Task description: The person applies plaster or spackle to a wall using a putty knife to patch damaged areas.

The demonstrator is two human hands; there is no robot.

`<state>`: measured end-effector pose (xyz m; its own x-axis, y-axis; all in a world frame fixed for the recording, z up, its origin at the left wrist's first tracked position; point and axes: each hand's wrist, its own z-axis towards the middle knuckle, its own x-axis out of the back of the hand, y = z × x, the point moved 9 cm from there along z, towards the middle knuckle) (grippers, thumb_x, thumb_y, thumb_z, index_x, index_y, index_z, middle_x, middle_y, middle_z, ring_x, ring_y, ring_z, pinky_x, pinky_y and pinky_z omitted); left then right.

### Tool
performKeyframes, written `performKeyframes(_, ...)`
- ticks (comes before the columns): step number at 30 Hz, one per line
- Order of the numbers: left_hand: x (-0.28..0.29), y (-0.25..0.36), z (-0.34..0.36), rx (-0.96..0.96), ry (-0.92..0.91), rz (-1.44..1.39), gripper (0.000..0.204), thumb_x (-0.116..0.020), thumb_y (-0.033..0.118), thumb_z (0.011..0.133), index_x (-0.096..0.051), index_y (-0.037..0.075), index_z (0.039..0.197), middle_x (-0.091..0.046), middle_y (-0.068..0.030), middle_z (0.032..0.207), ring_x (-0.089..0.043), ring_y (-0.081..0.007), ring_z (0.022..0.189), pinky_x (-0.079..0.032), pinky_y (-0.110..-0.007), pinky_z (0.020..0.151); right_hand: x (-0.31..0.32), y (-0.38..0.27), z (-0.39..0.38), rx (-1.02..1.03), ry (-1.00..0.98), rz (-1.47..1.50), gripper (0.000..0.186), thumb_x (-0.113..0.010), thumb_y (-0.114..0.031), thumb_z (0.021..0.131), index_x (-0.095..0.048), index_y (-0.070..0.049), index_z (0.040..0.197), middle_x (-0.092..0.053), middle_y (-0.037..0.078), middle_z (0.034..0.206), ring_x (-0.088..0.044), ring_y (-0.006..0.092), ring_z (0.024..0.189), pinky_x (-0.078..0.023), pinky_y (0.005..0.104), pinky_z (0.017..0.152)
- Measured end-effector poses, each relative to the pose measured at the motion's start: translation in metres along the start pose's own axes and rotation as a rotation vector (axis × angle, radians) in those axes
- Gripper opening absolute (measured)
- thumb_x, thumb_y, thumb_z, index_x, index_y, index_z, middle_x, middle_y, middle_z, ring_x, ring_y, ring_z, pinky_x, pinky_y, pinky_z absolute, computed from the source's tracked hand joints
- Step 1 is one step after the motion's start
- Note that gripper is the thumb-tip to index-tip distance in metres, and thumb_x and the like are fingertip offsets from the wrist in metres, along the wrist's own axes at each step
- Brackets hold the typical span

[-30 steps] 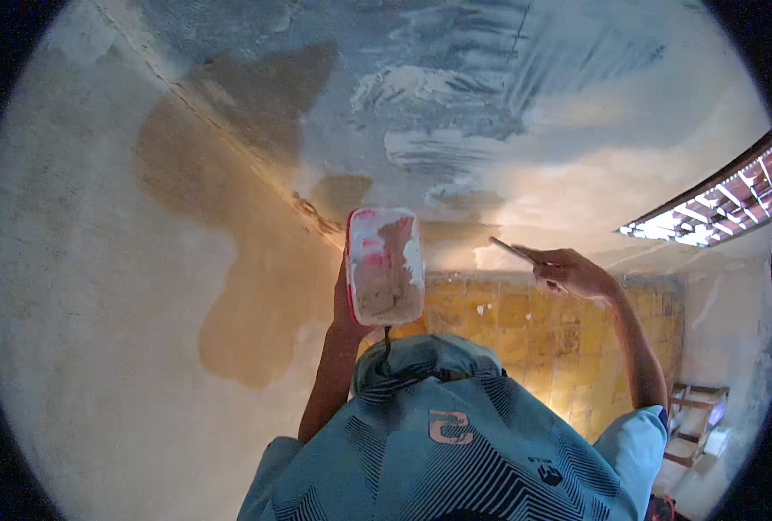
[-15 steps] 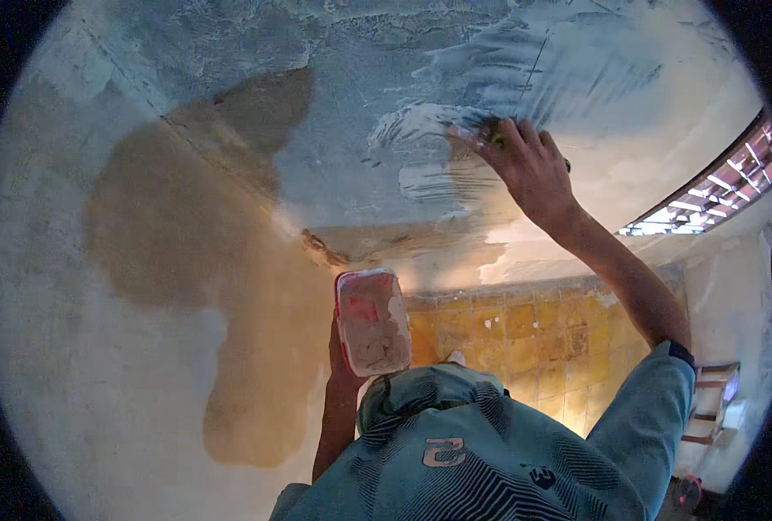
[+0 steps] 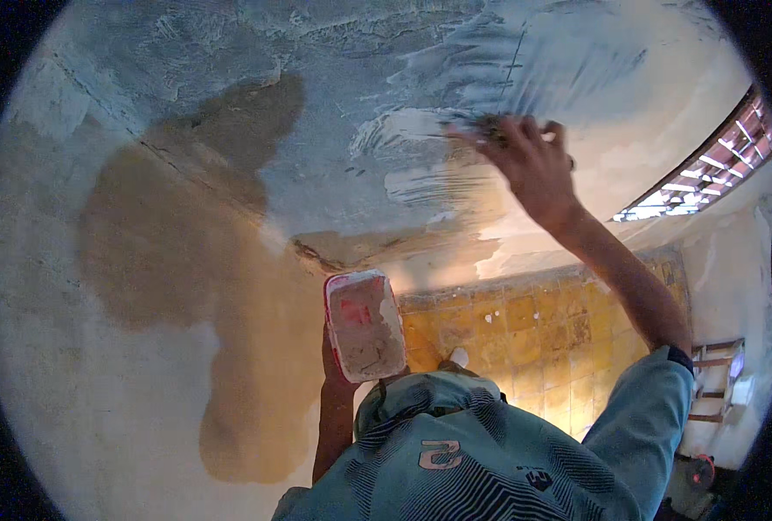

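Observation:
My left hand (image 3: pixel 337 372) is closed on the side of a rectangular red-and-white tub (image 3: pixel 365 326), its fingers mostly hidden behind it. Pale beige-grey paste coats the tub's inside and lies at the bottom. Up at the wall, my right hand (image 3: pixel 533 174) is blurred and bent round a small dark tool (image 3: pixel 493 130). A dark end of it shows past the little-finger side; its kind cannot be made out. The tool is at the wall surface (image 3: pixel 334 165), beside a thick white smear of paste (image 3: pixel 399 130) and streaky strokes.
Brown damp-looking patches (image 3: pixel 169 234) mark the left wall, which meets the grey wall at a cracked corner. A broken hollow (image 3: pixel 316 256) sits low in it. Yellow tiles (image 3: pixel 525 347) cover the floor. At right are a slatted opening (image 3: pixel 707 182) and a wooden rack-like piece (image 3: pixel 711 382).
My right hand has shifted slightly at the wall and its fingers have spread a little. The view has tilted slightly; the tub stays in my left hand.

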<state>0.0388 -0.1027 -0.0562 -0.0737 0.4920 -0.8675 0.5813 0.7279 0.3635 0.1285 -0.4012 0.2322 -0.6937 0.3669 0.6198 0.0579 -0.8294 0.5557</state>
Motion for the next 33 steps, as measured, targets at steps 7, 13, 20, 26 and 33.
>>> performKeyframes(7,-0.032,-0.008,-0.011,0.04,-0.203,-0.19,0.074,-0.052,0.064,0.094,-0.042,0.014,0.148,-0.055,-0.0149,0.138,-0.059,-0.0372,0.12,-0.051,-0.058,0.098,0.008,0.046,-0.062,-0.11,-0.065,0.088,0.073,-0.06,-0.005,0.086,-0.047,-0.041,0.148,-0.057,0.005,0.114,-0.056,0.0223,0.096,-0.042,0.0465,0.084)
performKeyframes(13,-0.061,-0.018,-0.003,0.069,-0.159,-0.069,0.081,-0.054,0.068,0.091,-0.039,0.015,0.15,-0.053,-0.0159,0.141,-0.058,-0.0387,0.122,-0.05,-0.06,0.099,-0.017,0.023,-0.035,-0.067,-0.037,-0.019,0.073,-0.063,-0.013,0.089,-0.041,-0.045,0.15,-0.053,0.003,0.123,-0.054,0.022,0.102,-0.045,0.05,0.087)
performKeyframes(20,-0.052,-0.023,-0.008,0.06,-0.134,-0.154,0.076,-0.054,0.065,0.092,-0.041,0.016,0.148,-0.054,-0.0132,0.139,-0.058,-0.0357,0.121,-0.052,-0.059,0.097,-0.025,0.058,-0.133,-0.521,-0.036,0.509,0.05,-0.059,-0.004,0.095,-0.056,-0.017,0.143,-0.054,0.005,0.098,-0.053,0.0202,0.086,-0.041,0.039,0.082)
performKeyframes(26,-0.016,-0.021,-0.011,-0.02,-0.021,0.074,0.069,-0.053,0.063,0.093,-0.046,0.016,0.143,-0.058,-0.0115,0.133,-0.061,-0.0328,0.116,-0.055,-0.058,0.092,-0.058,-0.068,-0.136,-1.36,0.154,1.822,0.067,-0.057,-0.014,0.101,-0.025,-0.01,0.16,-0.061,0.002,0.106,-0.051,0.0078,0.09,-0.042,0.022,0.077)
performKeyframes(33,0.016,-0.006,-0.017,0.058,-0.026,0.032,0.072,-0.052,0.063,0.093,-0.043,0.016,0.147,-0.057,-0.0139,0.136,-0.06,-0.0391,0.118,-0.053,-0.06,0.093,-0.065,-0.07,-0.069,-1.532,0.72,1.872,0.072,-0.061,-0.015,0.101,-0.021,-0.001,0.158,-0.063,0.004,0.094,-0.053,0.0087,0.081,-0.044,0.0228,0.071)
